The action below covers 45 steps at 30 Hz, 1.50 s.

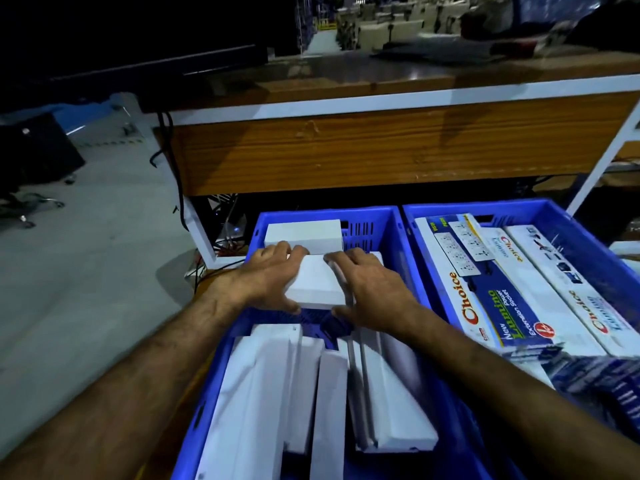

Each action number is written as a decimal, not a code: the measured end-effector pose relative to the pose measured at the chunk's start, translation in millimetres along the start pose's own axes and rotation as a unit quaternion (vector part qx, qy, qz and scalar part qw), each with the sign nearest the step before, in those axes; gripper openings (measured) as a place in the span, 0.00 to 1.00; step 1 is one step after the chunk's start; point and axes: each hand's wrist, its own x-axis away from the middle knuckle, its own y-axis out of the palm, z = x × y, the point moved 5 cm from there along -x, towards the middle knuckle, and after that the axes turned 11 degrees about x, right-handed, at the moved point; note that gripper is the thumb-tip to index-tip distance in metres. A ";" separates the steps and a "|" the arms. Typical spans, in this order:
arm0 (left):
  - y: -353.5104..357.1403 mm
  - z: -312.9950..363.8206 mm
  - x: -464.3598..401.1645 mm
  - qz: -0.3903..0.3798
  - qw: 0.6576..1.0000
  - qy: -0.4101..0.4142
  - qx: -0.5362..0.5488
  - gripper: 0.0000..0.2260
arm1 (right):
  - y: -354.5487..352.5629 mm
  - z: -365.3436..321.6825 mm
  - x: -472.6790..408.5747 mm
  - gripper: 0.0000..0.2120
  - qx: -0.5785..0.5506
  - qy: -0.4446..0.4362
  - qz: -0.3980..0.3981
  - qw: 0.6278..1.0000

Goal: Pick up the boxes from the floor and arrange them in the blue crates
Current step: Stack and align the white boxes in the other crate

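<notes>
Two blue crates stand side by side under a wooden table. Inside the left crate (254,233), my left hand (268,282) and my right hand (370,292) grip a plain white box (317,284) from both sides, fingers over its far edge and thumbs on its near edge. Another white box (303,232) lies just beyond it at the crate's far end. Several long white boxes (329,393) stand on edge in the near part of this crate. The right crate (571,216) holds printed "Choice" extension-socket boxes (485,289) lying flat.
The wooden table (381,150) with a white frame overhangs the crates' far ends. Cables (178,188) hang and tangle at its left leg. Grey floor (86,254) spreads to the left, with a dark case and chair base at the far left.
</notes>
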 end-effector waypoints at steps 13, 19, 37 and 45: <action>93.8 -20.8 -55.1 -0.058 0.983 -0.020 -0.175 0.17 | 106.0 -15.4 -66.4 0.31 0.059 0.015 -0.168 0.984; 104.0 -27.8 -67.1 0.046 0.987 0.029 -0.154 0.18 | 122.1 -17.9 -71.7 0.22 0.025 0.063 -0.180 0.981; 6.6 3.3 10.5 0.086 0.992 -0.095 0.022 0.21 | 48.3 -24.5 -36.2 0.32 0.028 0.010 -0.091 0.995; 6.5 51.8 98.7 0.182 0.974 -0.118 0.058 0.23 | 16.9 -60.1 33.6 0.34 -0.007 -0.056 0.032 0.998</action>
